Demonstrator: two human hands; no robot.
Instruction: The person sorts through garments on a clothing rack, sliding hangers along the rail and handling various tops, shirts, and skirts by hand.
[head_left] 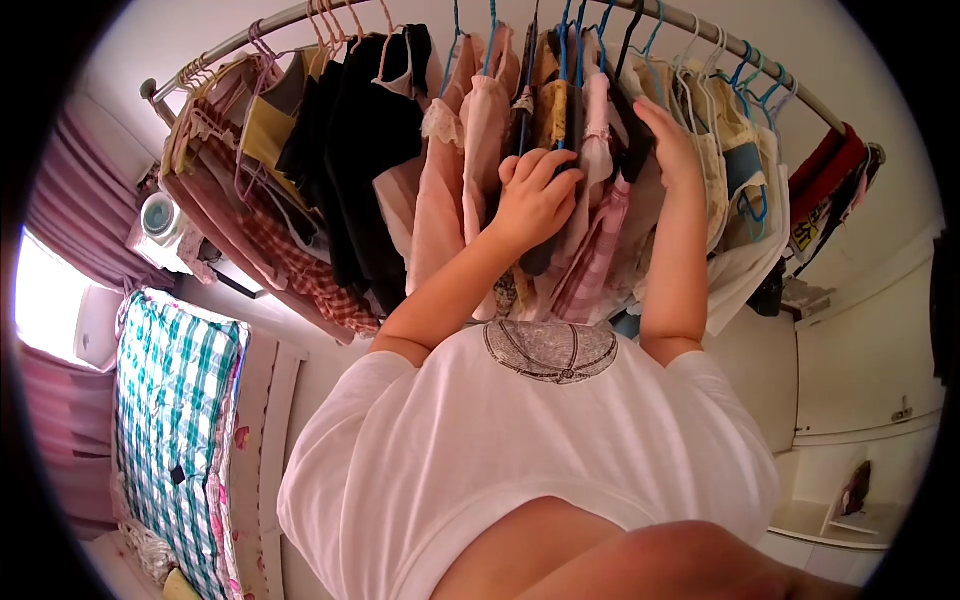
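Ideally, the open right hand (672, 148) needed to steady the hanging clothes (597, 108) lightly while the left hand (538, 195), curled, its grip unclear, parted them without snagging.

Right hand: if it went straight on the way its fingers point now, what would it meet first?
Probably the black hanger, right by the fingertips of the right hand; whether they already touch is unclear, as depth is hard to judge here.

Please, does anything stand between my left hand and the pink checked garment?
Yes: a pale pink frilled garment hangs between the left hand and the upper part of the pink checked garment. Lower down, the clothes crowd too closely to tell.
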